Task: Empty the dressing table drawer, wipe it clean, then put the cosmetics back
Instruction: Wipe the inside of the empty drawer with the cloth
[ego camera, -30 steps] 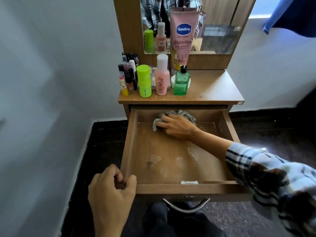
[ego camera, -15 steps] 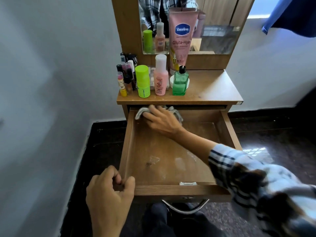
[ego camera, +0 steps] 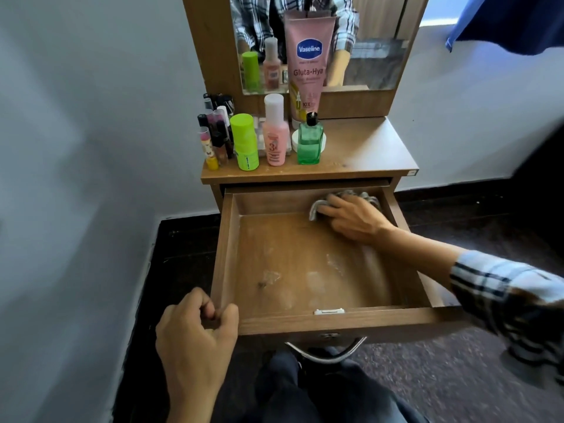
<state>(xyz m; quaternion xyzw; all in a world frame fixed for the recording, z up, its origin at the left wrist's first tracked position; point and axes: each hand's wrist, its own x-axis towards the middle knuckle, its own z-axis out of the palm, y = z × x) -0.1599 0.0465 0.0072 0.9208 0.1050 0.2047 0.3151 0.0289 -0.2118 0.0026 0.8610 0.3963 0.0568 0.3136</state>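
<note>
Left hand [ego camera: 195,328] at lower left of frame, fingers curled over the front-left corner of the open drawer [ego camera: 335,323], gripping its rim. Drawer pulled out at centre, wooden floor bare with pale smudges; metal handle [ego camera: 326,352] below its front. On the desk [ego camera: 366,148] above, cosmetics stand in a cluster toward upper left: lip tubes [ego camera: 213,138], green stick [ego camera: 244,141], pink bottle [ego camera: 276,132], green glass bottle [ego camera: 309,141], tall pink Vaseline tube [ego camera: 308,56] against the mirror [ego camera: 378,41]. Right hand [ego camera: 354,219] at the drawer's back-right corner, fingers spread, pressing down on a grey cloth [ego camera: 317,206]. Plaid sleeve [ego camera: 503,297] at right edge.
</note>
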